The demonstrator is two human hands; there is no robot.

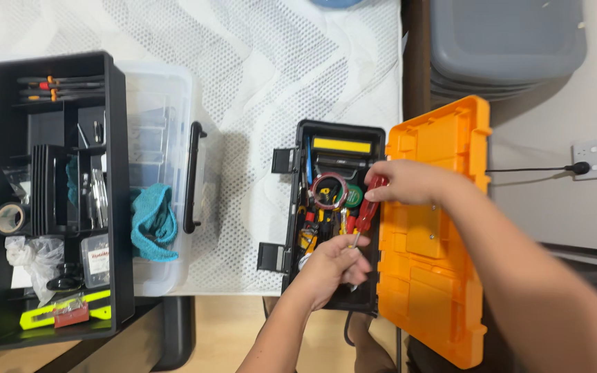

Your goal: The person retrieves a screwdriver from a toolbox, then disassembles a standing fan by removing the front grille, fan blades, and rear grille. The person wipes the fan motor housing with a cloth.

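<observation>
Both hands, left hand and right hand, are gripping a red screwdriver over the black toolbox with its orange lid lying open.

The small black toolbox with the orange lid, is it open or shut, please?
Open: the orange lid is swung flat beside the black toolbox, baring the tools inside.

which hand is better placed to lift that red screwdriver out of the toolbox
Probably the right hand: it already grips the red screwdriver by its handle. The left hand only pinches the metal tip, low in the black toolbox, so it can merely steady it.
</observation>
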